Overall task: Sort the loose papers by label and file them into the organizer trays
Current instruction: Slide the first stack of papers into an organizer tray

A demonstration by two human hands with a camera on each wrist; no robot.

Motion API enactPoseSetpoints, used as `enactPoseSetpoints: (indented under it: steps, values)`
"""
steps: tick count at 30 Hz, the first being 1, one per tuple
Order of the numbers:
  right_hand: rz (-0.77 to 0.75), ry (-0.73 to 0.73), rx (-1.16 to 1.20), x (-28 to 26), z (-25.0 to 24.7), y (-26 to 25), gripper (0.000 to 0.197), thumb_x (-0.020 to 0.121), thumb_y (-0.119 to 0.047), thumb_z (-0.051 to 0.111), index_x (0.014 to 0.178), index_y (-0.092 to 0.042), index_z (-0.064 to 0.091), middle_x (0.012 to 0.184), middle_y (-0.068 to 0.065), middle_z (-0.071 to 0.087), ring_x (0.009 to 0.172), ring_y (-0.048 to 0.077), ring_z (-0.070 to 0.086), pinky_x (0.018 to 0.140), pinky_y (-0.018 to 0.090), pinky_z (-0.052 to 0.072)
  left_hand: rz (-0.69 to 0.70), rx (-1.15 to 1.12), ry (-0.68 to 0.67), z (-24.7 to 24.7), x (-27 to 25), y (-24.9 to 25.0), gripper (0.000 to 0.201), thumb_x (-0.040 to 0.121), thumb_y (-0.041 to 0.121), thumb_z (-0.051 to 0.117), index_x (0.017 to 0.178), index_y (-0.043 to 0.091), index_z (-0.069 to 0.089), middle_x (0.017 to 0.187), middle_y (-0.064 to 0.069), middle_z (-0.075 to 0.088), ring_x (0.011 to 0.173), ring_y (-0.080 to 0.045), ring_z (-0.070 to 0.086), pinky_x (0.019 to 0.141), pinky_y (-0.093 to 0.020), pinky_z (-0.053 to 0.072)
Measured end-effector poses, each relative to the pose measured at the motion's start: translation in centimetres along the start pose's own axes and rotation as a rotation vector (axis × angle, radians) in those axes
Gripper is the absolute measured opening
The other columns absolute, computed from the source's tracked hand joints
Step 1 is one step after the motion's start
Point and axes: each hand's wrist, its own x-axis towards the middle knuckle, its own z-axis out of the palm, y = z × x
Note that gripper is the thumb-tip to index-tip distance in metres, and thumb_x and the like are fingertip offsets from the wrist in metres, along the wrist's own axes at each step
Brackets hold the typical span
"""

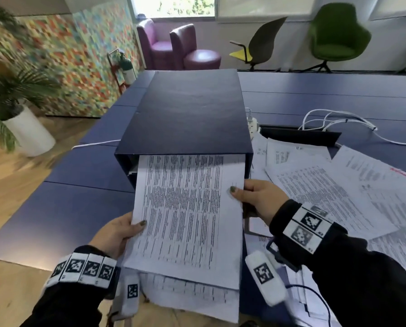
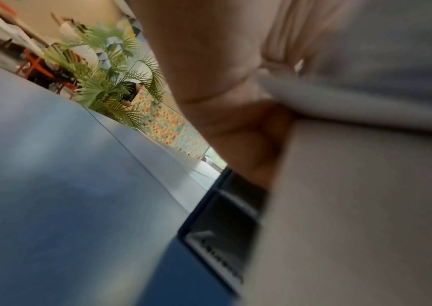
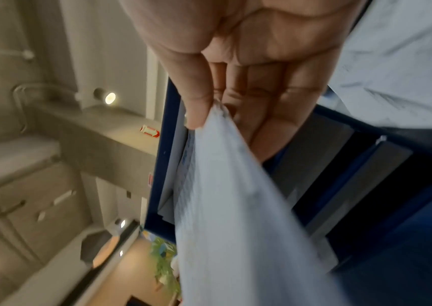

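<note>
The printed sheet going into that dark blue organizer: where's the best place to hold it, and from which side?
Best held as now: by its two long side edges, near the end closest to the person. The left hand pinches the left edge and the right hand the right edge of the printed sheet, thumbs on top. Its far end already sits in the organizer slot, so a grip from both sides probably keeps the thin paper flat.

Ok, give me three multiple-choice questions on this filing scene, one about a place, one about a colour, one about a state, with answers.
1. Where do the loose printed papers lie?
A. right of the organizer
B. on top of it
C. on the floor

2. What colour is the box-shaped organizer?
A. red
B. dark blue
C. white

3. How is the printed sheet held?
A. left hand only
B. right hand only
C. both hands

A: they spread across the table beside it.
B: its top is dark blue.
C: each hand pinches one side edge.
</note>
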Motion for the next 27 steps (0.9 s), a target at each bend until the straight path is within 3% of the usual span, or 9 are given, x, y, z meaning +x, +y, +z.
enactPoseSetpoints:
  steps: [3,5,7,10,13,17,20,23,27]
  values:
    - [0.054,-0.084,0.018,-0.8,-0.1,0.0,0.025,0.09,-0.025,0.057,0.075,-0.005,0.058,0.057,0.004,0.06,0.047,0.017,0.055,0.051,0.027,0.048,0.116,-0.036,0.089,0.5,0.1,1.2,0.098,0.031,0.031,0.096,0.116,0.0,0.057,0.092,-0.014,0.073,0.075,-0.027,0.072,0.058,-0.035,0.058]
    - [0.123,-0.21,0.015,-1.9,-0.2,0.6,0.023,0.092,-0.02,0.054,0.072,-0.008,0.056,0.053,0.002,0.062,0.043,0.016,0.058,0.049,0.026,0.049,0.202,0.056,0.177,1.8,-0.1,2.7,0.052,0.07,0.016,0.078,0.115,0.0,0.057,0.076,0.0,0.074,0.065,-0.011,0.071,0.054,-0.021,0.055]
    - [0.189,-0.349,-0.032,-3.0,-0.2,1.4,0.014,0.091,-0.016,0.055,0.083,-0.006,0.059,0.058,0.002,0.066,0.045,0.017,0.062,0.049,0.026,0.051,0.277,0.255,0.31,2.9,0.0,4.2,0.014,0.091,0.004,0.052,0.104,0.007,0.058,0.062,0.012,0.07,0.054,0.004,0.064,0.048,-0.007,0.045]
    - [0.189,-0.445,-0.013,-3.7,-0.1,2.1,0.014,0.088,-0.017,0.058,0.093,-0.004,0.063,0.072,0.011,0.071,0.044,0.02,0.063,0.048,0.026,0.051,0.299,0.289,0.352,3.3,1.2,5.7,0.011,0.094,0.011,0.052,0.097,0.013,0.062,0.087,-0.001,0.073,0.067,-0.002,0.067,0.062,-0.017,0.049]
    - [0.151,-0.298,0.134,-3.1,0.1,1.2,0.017,0.09,-0.015,0.055,0.084,0.0,0.06,0.07,0.016,0.07,0.037,0.02,0.059,0.044,0.025,0.049,0.268,0.34,0.461,4.0,1.7,6.7,0.014,0.094,0.025,0.054,0.101,0.014,0.06,0.098,-0.007,0.065,0.094,-0.021,0.058,0.08,-0.026,0.04]
    - [0.129,-0.074,0.294,-1.8,0.7,-0.6,0.014,0.093,-0.006,0.048,0.082,0.001,0.051,0.06,0.017,0.066,0.03,0.018,0.053,0.036,0.018,0.041,0.204,0.656,0.614,5.1,0.9,7.6,0.047,0.093,0.048,0.046,0.079,0.004,0.055,0.085,-0.017,0.054,0.077,-0.029,0.051,0.066,-0.032,0.035]
    - [0.131,0.004,0.386,-0.9,1.7,-1.6,0.012,0.094,-0.005,0.048,0.084,0.001,0.053,0.056,0.016,0.066,0.033,0.018,0.058,0.035,0.022,0.046,0.243,0.756,0.658,5.7,0.0,7.9,0.048,0.09,0.053,0.048,0.069,0.011,0.053,0.063,-0.011,0.057,0.054,-0.031,0.061,0.043,-0.025,0.043]
    - [0.159,0.031,0.542,0.1,2.7,-2.3,0.007,0.093,-0.001,0.049,0.094,0.003,0.055,0.065,0.014,0.07,0.053,0.022,0.069,0.051,0.032,0.058,0.383,1.141,0.781,5.8,-0.3,7.7,0.036,0.086,0.056,0.052,0.081,0.02,0.055,0.07,-0.001,0.059,0.068,-0.028,0.058,0.057,-0.033,0.043]
    - [0.106,0.014,0.664,0.9,2.7,-2.2,0.014,0.093,0.008,0.042,0.089,0.0,0.054,0.088,0.012,0.064,0.086,0.022,0.071,0.086,0.037,0.055,0.7,1.117,0.897,6.7,-0.3,7.8,0.02,0.08,0.03,0.069,0.09,0.021,0.054,0.069,0.002,0.05,0.072,-0.023,0.051,0.059,-0.034,0.039]
